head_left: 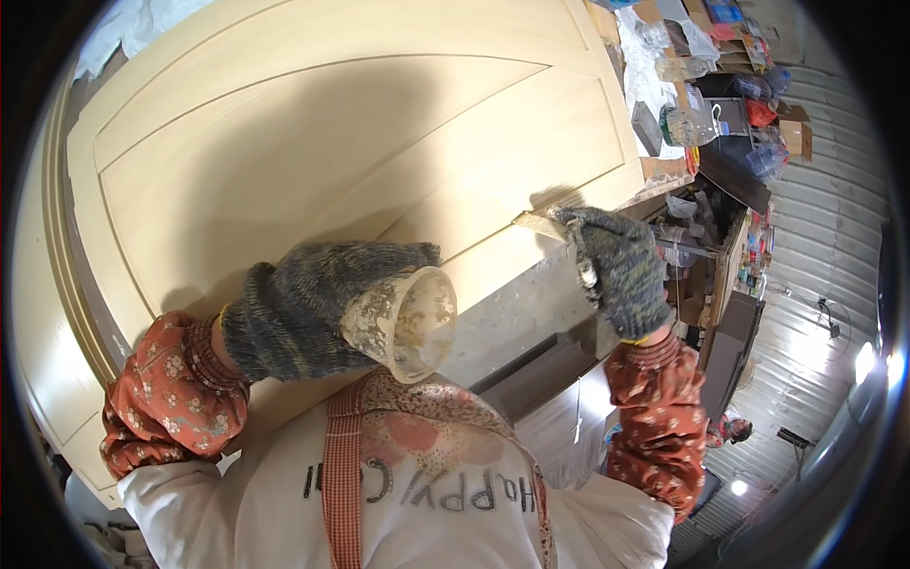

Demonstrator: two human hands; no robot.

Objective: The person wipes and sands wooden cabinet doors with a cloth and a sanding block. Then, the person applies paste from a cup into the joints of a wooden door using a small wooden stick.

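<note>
A cream-coloured door panel (pixel 360 123) with grooved lines fills the middle of the view. My left hand (pixel 322 303), in a dark grey knitted glove, is closed round a translucent plastic cup (pixel 422 322). The cup is tilted and smeared with whitish residue; how full it is I cannot tell. My right hand (pixel 621 270), in a matching stained glove, is closed on a flat tan-ended tool (pixel 538 225) at the panel's near right edge. Whether that tool is a brush or a scraper cannot be made out, since the glove hides its handle.
Another panel with a moulded edge (pixel 57 284) stands on the left. Beyond the right end, a cluttered bench holds plastic bottles (pixel 687 125) and a grey block (pixel 647 129). A cardboard box (pixel 794 131) lies farther right. Another person (pixel 730 431) is at the lower right.
</note>
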